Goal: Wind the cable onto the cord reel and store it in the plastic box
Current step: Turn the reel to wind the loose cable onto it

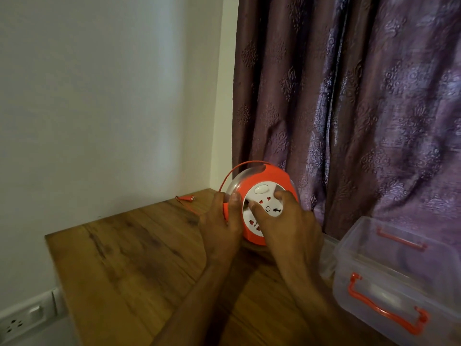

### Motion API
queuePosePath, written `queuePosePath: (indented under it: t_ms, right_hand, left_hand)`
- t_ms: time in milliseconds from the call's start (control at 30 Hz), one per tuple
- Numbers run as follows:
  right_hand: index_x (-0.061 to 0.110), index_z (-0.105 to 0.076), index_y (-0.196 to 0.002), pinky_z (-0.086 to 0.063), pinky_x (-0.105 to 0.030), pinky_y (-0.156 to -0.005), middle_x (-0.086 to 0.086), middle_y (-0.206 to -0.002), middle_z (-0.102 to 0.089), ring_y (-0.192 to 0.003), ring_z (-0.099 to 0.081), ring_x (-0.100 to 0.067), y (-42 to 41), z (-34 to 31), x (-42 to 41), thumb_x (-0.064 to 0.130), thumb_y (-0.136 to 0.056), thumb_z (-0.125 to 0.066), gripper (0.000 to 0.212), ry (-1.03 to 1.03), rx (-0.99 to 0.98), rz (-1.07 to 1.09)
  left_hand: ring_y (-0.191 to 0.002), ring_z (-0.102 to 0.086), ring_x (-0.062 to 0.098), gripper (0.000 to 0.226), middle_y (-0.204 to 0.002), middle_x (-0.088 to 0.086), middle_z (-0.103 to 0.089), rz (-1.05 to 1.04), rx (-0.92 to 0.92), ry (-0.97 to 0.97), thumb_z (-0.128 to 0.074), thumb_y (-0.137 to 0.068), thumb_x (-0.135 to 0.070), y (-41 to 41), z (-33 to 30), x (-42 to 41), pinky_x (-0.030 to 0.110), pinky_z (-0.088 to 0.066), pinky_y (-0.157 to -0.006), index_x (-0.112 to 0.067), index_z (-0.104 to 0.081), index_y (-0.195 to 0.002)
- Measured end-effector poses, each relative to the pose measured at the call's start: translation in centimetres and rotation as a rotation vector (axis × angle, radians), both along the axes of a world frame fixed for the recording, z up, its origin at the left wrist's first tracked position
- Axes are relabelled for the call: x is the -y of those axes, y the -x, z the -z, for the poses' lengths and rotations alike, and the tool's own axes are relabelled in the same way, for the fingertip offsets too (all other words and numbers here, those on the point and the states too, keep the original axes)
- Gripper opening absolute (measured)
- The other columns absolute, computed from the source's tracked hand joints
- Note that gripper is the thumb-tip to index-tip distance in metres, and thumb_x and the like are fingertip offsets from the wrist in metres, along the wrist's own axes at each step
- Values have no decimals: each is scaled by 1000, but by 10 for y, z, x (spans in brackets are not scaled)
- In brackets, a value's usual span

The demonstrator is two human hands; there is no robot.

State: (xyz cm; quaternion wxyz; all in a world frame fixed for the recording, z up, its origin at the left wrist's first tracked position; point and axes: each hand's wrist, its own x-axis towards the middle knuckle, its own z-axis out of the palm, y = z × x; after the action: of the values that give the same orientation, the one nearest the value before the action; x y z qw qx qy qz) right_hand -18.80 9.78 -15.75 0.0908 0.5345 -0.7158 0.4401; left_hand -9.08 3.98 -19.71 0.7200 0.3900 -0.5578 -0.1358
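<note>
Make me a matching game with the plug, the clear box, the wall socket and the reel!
Things:
1. plug
2. plastic box
3. wall socket
4. cord reel

Places:
A. bottom left, on the wall
B. held upright between both hands
C. lying on the table by the wall, behind the left hand
D. open on the table, at the right

Pairs: 1-C, 2-D, 3-A, 4-B

Both the left hand [220, 226] and right hand [289, 221] grip the upright cord reel [264, 186] beside the plastic box [399, 270]
</note>
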Motion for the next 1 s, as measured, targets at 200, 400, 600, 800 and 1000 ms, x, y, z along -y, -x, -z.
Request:
queuePosePath:
  t_ms: [200, 400, 600, 800, 1000]
  right_hand:
    - [28, -48, -127, -50, -35, -70, -6, -113, -66, -91, -64, -30, 6, -12, -7, 46, -89, -50, 42, 153, -269, -94]
    - [50, -26, -131, -47, -42, -89, 4, -148, -17, -118, -50, -29, 10, -17, -8, 45, -85, -58, 56, -145, -459, -352]
    - [56, -20, -135, -38, -43, -102, 8, -155, -2, -130, -39, -28, 16, -10, -3, 60, -85, -53, 60, -266, -479, -356]
    - [55, -22, -135, -46, -43, -90, -1, -146, -24, -115, -52, -33, 13, -9, -3, 40, -89, -48, 55, -182, -460, -278]
    - [53, -20, -137, -48, -38, -82, 0, -133, -47, -106, -58, -26, 14, -2, 5, 50, -84, -55, 63, -82, -477, -171]
  left_hand:
    - [-67, -68, 3, 38, -85, -9, -67, 18, -58, -26, -36, -91, -55, -4, -4, 2, 9, -52, -52, -24, -56, -98]
    - [-69, -64, -1, 36, -87, -16, -62, 28, -100, -81, -35, -89, -55, -7, -6, -1, 6, -48, -53, -28, -53, -104]
    - [-72, -63, 1, 38, -95, -8, -64, 52, -70, -102, -35, -87, -56, -8, -7, -5, 9, -48, -58, -28, -53, -106]
    - [-73, -68, 6, 40, -86, -9, -66, 28, -79, -92, -37, -88, -56, -9, -6, -2, 13, -50, -58, -23, -57, -99]
    - [-75, -69, 9, 55, -91, -1, -71, 28, -65, -73, -35, -87, -58, -5, -5, -4, 24, -59, -64, -13, -62, -104]
